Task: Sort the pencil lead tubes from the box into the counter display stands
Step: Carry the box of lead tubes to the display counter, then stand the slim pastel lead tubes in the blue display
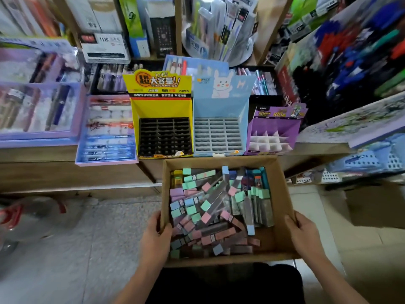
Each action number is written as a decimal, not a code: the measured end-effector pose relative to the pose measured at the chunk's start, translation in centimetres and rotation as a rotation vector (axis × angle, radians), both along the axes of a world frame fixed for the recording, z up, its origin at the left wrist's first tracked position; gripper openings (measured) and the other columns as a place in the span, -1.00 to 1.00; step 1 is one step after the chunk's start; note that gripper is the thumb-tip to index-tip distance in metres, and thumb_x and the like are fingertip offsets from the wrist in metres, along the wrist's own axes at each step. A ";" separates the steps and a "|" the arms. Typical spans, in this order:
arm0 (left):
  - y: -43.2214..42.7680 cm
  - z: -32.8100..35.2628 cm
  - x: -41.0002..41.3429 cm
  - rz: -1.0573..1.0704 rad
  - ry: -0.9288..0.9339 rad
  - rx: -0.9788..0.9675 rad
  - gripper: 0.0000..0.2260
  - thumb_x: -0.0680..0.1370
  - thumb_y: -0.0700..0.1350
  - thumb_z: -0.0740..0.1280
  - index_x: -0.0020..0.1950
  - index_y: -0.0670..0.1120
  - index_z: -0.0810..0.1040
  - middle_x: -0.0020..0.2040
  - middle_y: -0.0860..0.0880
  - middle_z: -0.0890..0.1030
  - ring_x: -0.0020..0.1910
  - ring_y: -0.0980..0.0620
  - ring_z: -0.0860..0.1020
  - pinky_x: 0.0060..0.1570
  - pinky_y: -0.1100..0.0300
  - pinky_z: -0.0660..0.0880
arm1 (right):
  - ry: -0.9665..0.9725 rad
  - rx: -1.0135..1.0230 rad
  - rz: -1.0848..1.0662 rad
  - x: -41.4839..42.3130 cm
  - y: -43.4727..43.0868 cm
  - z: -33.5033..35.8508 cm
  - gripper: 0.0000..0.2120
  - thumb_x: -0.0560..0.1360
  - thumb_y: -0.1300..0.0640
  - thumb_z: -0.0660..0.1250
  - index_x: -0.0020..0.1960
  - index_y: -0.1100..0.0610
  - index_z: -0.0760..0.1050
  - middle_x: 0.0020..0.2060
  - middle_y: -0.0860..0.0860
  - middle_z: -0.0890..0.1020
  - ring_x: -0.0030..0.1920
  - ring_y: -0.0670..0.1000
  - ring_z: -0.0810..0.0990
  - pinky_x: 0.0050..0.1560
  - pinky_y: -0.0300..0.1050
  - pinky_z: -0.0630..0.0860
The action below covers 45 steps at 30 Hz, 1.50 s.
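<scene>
Cardboard box [219, 161] at lower centre of frame, open top, held in front of the counter. Left hand [156, 233] grips the box's left wall near the lower corner, thumb hooked over the rim to the inside; right hand [303, 233] grips the right wall the same way, thumb on the rim. Lead tubes [210, 207] lie heaped loose inside the box, crossing at all angles; caps mint, pink, blue, lilac, a few yellow ones in the box's upper left corner. Three stands sit in a row on the counter just above the box: yellow stand [161, 108] at left with a dark slot grid, blue stand [219, 106] in the middle with a rabbit print and a grey grid, purple stand [278, 126] at right with white dividers. Slots too blurred to tell what they hold. Pen tray [107, 130] just left of the yellow stand. Grey tiled floor [76, 238] at lower left
</scene>
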<state>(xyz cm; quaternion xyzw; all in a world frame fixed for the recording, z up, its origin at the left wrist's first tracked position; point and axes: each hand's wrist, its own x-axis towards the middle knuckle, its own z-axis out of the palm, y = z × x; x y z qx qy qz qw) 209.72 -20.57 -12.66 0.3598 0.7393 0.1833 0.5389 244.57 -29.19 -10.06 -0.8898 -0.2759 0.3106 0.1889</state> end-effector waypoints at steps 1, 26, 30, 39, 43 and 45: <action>0.5 -0.1 -0.1 -0.011 -0.017 -0.027 -0.73 0.65 -0.13 0.28 0.34 0.08 0.52 0.04 0.09 0.67 0.01 0.08 0.63 0.03 0.01 0.62 | 0.012 -0.022 0.031 0.4 0.3 0.1 -0.82 0.68 0.11 0.27 0.00 0.17 0.57 -0.18 0.14 0.65 -0.14 0.14 0.61 -0.15 0.01 0.52; 5.5 -1.0 1.6 -0.081 -0.010 0.206 -0.59 0.65 -0.22 0.28 -0.02 0.33 0.65 -0.14 0.13 0.74 -0.21 0.17 0.69 -0.18 0.05 0.53 | 0.107 0.046 0.089 4.0 6.3 -3.3 -0.70 0.57 -0.25 0.19 0.08 -0.09 0.56 -0.02 0.03 0.69 0.01 0.12 0.64 0.20 0.28 0.54; 5.5 -1.6 1.5 -0.098 0.013 0.270 -0.58 0.64 -0.23 0.29 -0.02 0.35 0.64 -0.18 0.15 0.74 -0.26 0.21 0.67 -0.22 0.12 0.50 | 0.130 0.078 0.062 4.7 5.7 -4.7 -0.48 0.42 -0.42 0.17 0.08 -0.07 0.60 -0.09 0.06 0.72 -0.01 0.18 0.68 0.14 0.33 0.58; 4.8 -1.9 1.1 -0.185 0.197 0.465 -0.82 0.60 -0.17 0.36 -0.07 0.12 0.61 -0.23 0.15 0.67 -0.31 0.20 0.59 -0.31 0.10 0.44 | 0.025 0.124 0.197 4.0 5.9 -3.8 -0.58 0.64 -0.17 0.16 -0.03 0.15 0.57 -0.18 0.24 0.69 -0.19 0.24 0.67 -0.01 0.22 0.60; 3.8 -0.8 1.7 -0.223 0.305 0.614 -0.68 0.60 -0.15 0.38 0.22 0.24 0.52 -0.09 0.31 0.65 -0.06 0.42 0.57 -0.18 0.40 0.45 | -0.096 0.191 0.291 3.0 5.9 -3.3 -0.71 0.65 -0.10 0.22 0.23 0.05 0.50 -0.12 0.00 0.64 -0.15 0.01 0.58 -0.18 -0.03 0.49; 3.5 -0.3 1.9 -0.272 0.400 0.746 -0.59 0.57 -0.21 0.40 0.38 0.11 0.51 0.17 0.22 0.61 0.10 0.33 0.56 0.06 0.40 0.50 | -0.216 0.315 0.351 2.2 5.9 -2.6 -0.67 0.63 0.04 0.31 0.38 0.01 0.44 -0.01 -0.06 0.61 -0.07 -0.01 0.54 -0.06 -0.05 0.47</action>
